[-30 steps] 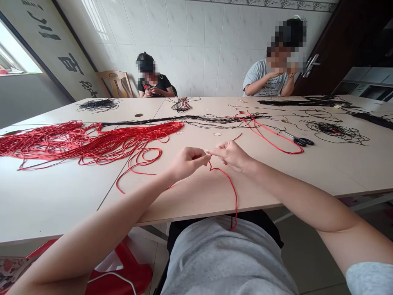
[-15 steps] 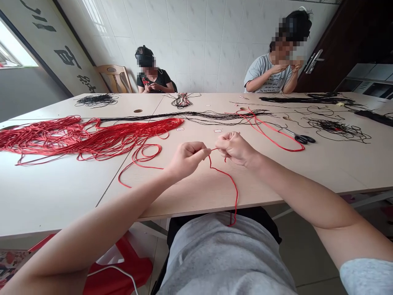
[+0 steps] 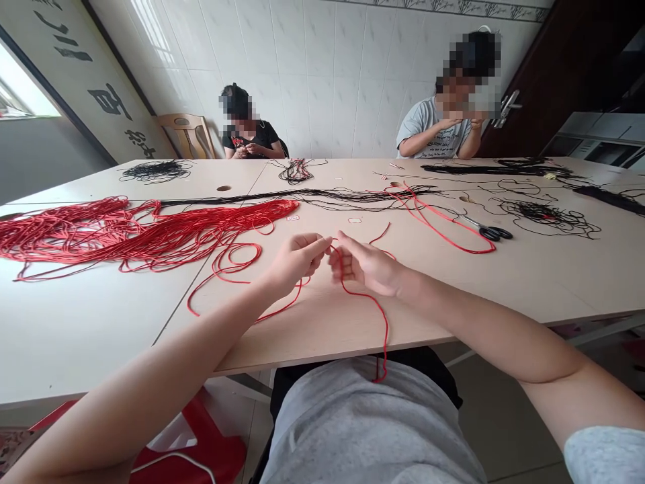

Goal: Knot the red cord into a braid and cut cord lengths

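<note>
My left hand (image 3: 301,261) pinches a red cord (image 3: 370,294) between thumb and fingertips above the near part of the table. From the pinch the cord runs down past my right palm, over the table edge and onto my lap. My right hand (image 3: 370,264) is loosened, its thumb stretched toward the left fingertips and its fingers apart and slightly blurred. Another stretch of red cord (image 3: 285,310) trails below my left hand, and a short red end (image 3: 381,233) shows beyond my right hand.
A large red cord bundle (image 3: 201,232) spreads to the left. Black cords (image 3: 322,193) lie across the middle. Scissors (image 3: 496,233) and a tangled black pile (image 3: 549,216) are on the right. Two people (image 3: 246,138) sit across the table (image 3: 312,336), hands raised.
My right hand has gone from a fist pulling the cord to loosened fingers close to the left. The left still pinches the cord. The view has tilted slightly upward.
</note>
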Demonstrator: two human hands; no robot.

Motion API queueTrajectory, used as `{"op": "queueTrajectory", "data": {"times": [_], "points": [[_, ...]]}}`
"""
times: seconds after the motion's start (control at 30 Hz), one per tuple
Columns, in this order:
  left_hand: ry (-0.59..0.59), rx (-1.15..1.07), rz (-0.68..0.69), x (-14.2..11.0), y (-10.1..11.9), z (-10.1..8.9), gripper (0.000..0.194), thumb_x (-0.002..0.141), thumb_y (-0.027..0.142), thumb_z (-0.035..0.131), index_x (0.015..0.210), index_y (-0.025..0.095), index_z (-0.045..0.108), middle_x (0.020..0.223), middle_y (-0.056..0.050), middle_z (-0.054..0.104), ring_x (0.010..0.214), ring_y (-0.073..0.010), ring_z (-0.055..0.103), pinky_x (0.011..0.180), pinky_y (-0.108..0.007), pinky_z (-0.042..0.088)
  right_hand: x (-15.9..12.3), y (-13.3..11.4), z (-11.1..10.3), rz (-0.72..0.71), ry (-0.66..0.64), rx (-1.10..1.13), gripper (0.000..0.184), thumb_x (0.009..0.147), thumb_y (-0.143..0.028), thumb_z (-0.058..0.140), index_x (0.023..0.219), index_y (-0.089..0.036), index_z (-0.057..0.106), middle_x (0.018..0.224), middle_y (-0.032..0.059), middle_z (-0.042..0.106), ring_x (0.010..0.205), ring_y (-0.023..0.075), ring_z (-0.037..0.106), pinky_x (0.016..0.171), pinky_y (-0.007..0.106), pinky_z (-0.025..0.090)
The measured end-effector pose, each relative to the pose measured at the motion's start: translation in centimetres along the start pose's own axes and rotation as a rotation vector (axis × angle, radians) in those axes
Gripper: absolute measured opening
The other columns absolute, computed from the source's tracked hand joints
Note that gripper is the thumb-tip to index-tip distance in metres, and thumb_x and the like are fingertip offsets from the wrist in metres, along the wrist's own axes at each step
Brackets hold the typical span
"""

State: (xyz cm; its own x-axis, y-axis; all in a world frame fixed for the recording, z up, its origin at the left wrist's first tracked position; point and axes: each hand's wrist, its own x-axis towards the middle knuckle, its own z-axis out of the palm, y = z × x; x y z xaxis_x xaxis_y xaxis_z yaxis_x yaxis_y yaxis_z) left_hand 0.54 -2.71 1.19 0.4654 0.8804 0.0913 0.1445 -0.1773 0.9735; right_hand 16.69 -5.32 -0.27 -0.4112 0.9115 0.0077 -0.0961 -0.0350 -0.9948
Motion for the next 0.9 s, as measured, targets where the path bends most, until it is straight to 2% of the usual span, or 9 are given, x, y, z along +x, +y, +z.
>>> {"op": "queueTrajectory", "data": {"times": [0.1, 0.2, 0.33, 0.43, 0.5, 0.57, 0.7, 0.8, 0.9], "points": [[0.007, 0.113, 0.032, -0.3, 0.0, 0.0, 0.029, 0.077, 0.041, 0.055, 0.062, 0.016, 0.051, 0.044, 0.007, 0.028, 0.041, -0.0045, 0.021, 0.041, -0.022, 0.014, 0.0, -0.3, -0.4, 0.172, 0.073, 0.126, 0.043, 0.075, -0.054, 0.056, 0.058, -0.018, 0.039, 0.047, -0.0087, 0.019, 0.039, 0.0047, 0.014, 0.035, 0.020, 0.015], [0.011, 0.163, 0.069, -0.7, -0.1, 0.3, 0.031, 0.076, 0.040, 0.056, 0.058, 0.015, 0.051, 0.045, 0.006, 0.029, 0.042, -0.0047, 0.023, 0.042, -0.023, 0.016, 0.0, -0.5, -1.0, 0.083, 0.096, 0.054, 0.034, 0.071, -0.038, 0.064, 0.057, -0.018, 0.041, 0.046, -0.0102, 0.012, 0.039, 0.0040, 0.009, 0.037, 0.021, 0.007], [-0.004, 0.060, 0.055, -0.9, -0.2, 0.4, 0.031, 0.077, 0.036, 0.055, 0.056, 0.015, 0.047, 0.044, 0.006, 0.025, 0.042, -0.0049, 0.020, 0.043, -0.024, 0.013, 0.1, -0.5, -1.2, 0.001, 0.063, -0.038, 0.046, 0.069, -0.037, 0.066, 0.051, -0.019, 0.028, 0.046, -0.0097, 0.013, 0.040, 0.0032, 0.009, 0.039, 0.022, 0.006], [-0.059, -0.063, 0.042, -0.6, -0.2, -0.1, 0.030, 0.077, 0.033, 0.056, 0.055, 0.015, 0.046, 0.044, 0.007, 0.022, 0.042, -0.0044, 0.017, 0.042, -0.023, 0.011, 0.3, -0.9, -1.7, -0.146, 0.114, -0.243, 0.048, 0.074, -0.041, 0.061, 0.050, -0.018, 0.026, 0.046, -0.0081, 0.015, 0.041, 0.0039, 0.014, 0.041, 0.022, 0.012], [-0.079, -0.140, 0.018, -0.3, -0.1, -0.6, 0.029, 0.076, 0.030, 0.057, 0.054, 0.015, 0.045, 0.045, 0.007, 0.022, 0.041, -0.0040, 0.016, 0.042, -0.023, 0.010, 0.1, -1.6, -2.6, -0.263, 0.125, -0.440, 0.041, 0.076, -0.042, 0.059, 0.053, -0.017, 0.037, 0.049, -0.0062, 0.025, 0.045, 0.0049, 0.024, 0.044, 0.021, 0.021], [-0.070, -0.205, -0.009, 0.0, -0.1, -1.1, 0.029, 0.075, 0.027, 0.057, 0.053, 0.015, 0.043, 0.047, 0.007, 0.021, 0.040, -0.0036, 0.017, 0.041, -0.023, 0.008, -0.3, -2.6, -4.1, -0.325, 0.077, -0.582, 0.027, 0.075, -0.041, 0.061, 0.069, -0.017, 0.051, 0.059, -0.0041, 0.038, 0.053, 0.0069, 0.036, 0.050, 0.020, 0.030], [-0.080, -0.253, -0.050, 0.2, -0.1, -1.4, 0.031, 0.075, 0.026, 0.057, 0.052, 0.015, 0.040, 0.048, 0.007, 0.021, 0.039, -0.0028, 0.017, 0.040, -0.022, 0.008, -0.8, -3.3, -6.8, -0.407, 0.040, -0.901, 0.028, 0.072, -0.047, 0.064, 0.081, -0.021, 0.062, 0.090, 0.0033, 0.048, 0.074, 0.0131, 0.047, 0.063, 0.025, 0.040], [-0.156, -0.248, -0.085, 0.1, 0.0, -1.1, 0.034, 0.077, 0.028, 0.057, 0.052, 0.015, 0.039, 0.048, 0.007, 0.020, 0.038, -0.0025, 0.017, 0.040, -0.022, 0.008, 0.2, -1.8, -7.3, -0.509, 0.087, -1.208, 0.036, 0.067, -0.052, 0.067, 0.089, -0.024, 0.068, 0.105, 0.0076, 0.047, 0.097, 0.0230, 0.045, 0.079, 0.035, 0.041], [-0.155, -0.266, -0.086, -0.1, 0.2, -1.2, 0.032, 0.077, 0.028, 0.056, 0.053, 0.015, 0.040, 0.049, 0.007, 0.020, 0.039, -0.0027, 0.018, 0.039, -0.021, 0.009, 1.5, -0.3, -7.3, -0.550, 0.004, -1.374, 0.029, 0.075, -0.048, 0.061, 0.087, -0.024, 0.070, 0.105, 0.0085, 0.051, 0.105, 0.0260, 0.041, 0.089, 0.042, 0.036]]}}
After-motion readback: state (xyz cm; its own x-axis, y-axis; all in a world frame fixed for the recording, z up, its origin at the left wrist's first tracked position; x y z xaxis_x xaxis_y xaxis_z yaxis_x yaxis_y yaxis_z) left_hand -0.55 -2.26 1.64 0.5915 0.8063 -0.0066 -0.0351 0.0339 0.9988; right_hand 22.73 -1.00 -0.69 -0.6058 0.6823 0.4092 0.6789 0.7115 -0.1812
